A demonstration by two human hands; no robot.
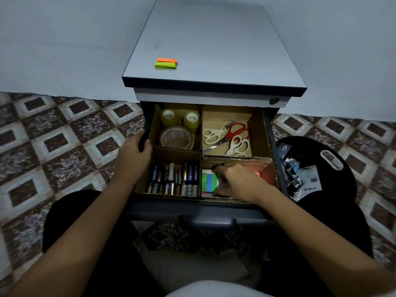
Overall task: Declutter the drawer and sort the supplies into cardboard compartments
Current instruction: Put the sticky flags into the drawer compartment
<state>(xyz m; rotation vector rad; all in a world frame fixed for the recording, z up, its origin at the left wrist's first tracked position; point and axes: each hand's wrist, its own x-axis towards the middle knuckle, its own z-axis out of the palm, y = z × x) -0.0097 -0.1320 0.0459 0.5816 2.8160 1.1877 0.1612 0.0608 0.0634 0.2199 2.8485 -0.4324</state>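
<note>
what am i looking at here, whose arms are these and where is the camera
There is no machine: a person wears one camera on the head, looking down at their own bare arms. The left hand grips the left wall of an open drawer. Cardboard splits the drawer into four: tape rolls far left, scissors far right, batteries near left, coloured pads near right. The right hand reaches into that last part, over the pads; whether it holds one is hidden. On the cabinet top lie orange and green pads. A black stool at the right bears packets.
</note>
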